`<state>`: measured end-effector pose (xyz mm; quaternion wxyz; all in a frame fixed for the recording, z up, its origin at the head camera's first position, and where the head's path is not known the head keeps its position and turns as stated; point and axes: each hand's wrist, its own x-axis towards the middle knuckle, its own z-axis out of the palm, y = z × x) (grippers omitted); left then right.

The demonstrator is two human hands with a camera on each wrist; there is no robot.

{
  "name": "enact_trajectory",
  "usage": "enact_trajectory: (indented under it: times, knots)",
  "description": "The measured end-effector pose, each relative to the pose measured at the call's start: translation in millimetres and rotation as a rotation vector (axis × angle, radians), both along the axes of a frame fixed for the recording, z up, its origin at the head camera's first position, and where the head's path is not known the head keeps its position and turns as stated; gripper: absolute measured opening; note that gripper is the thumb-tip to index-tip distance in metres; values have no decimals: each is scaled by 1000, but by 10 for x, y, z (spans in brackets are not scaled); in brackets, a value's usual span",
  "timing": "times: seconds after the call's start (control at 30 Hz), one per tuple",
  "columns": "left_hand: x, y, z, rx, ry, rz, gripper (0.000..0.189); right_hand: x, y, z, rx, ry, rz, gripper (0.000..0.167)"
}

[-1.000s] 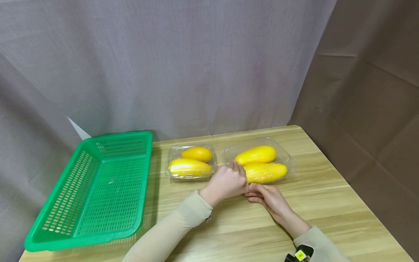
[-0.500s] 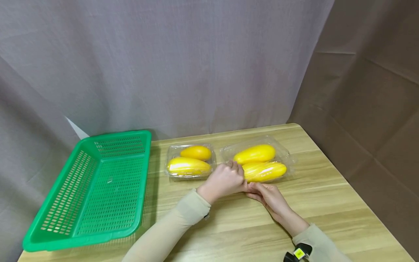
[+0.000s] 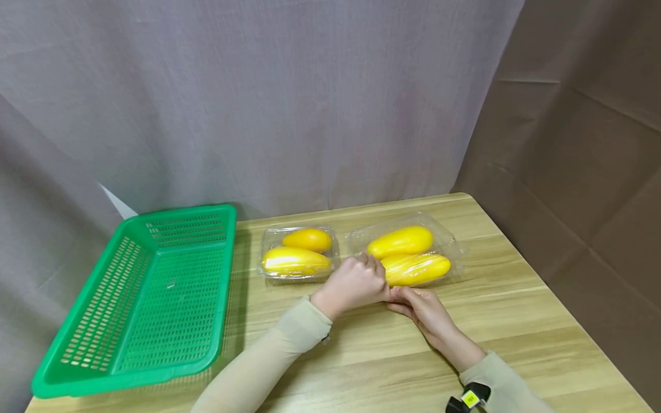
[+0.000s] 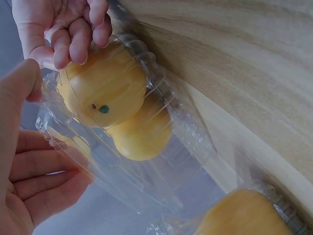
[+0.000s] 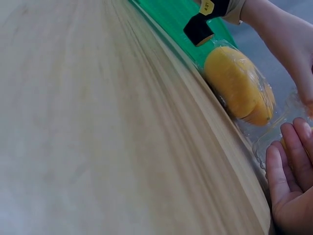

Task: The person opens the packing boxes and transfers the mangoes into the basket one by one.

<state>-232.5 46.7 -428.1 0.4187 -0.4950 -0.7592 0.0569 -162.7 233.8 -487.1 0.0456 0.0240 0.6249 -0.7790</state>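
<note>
In the head view, two yellow oblong fruits [image 3: 401, 242] lie side by side in a clear plastic container [image 3: 444, 235] at the right, with wrinkled clear film [image 4: 73, 142] drawn over the nearer one. My left hand [image 3: 358, 284], at the container's near-left corner, grips the film between thumb and fingers. My right hand [image 3: 426, 315] meets it just in front of the container, thumb and forefinger pinched together at the film's edge. Its other fingers are loosely curled below the nearer fruit in the left wrist view. The head view hides part of the left hand's fingertips.
A second clear container [image 3: 337, 252] with two yellow fruits [image 3: 296, 261] stands just left of the hands. Farther left is a large green perforated basket [image 3: 222, 310]. The wooden table [image 3: 516, 321] ends at a grey curtain behind and a brown cloth on the right.
The head view has shifted slightly. Both hands keep their place at the container's near-left corner, and the film over the nearer fruit shows more slanting creases than a second ago.
</note>
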Motion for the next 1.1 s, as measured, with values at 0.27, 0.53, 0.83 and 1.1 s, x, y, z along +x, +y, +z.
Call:
enact_trajectory:
  times: [0.27,0.53,0.83,1.1]
  knots:
    - [-14,-10,0,8,-11,-13,45,-6,-14,-9,4,-7,-24,24]
    - [-11,6,14,22,-61,-11,45,-6,-28,-4,17,-21,-54,24]
    - [-65,-44,125,135,-120,-25,32,12,-15,-21,38,4,-41,26]
    - [-221,-179,470,286,-410,-42,21,-22,-2,-28,104,5,36,33]
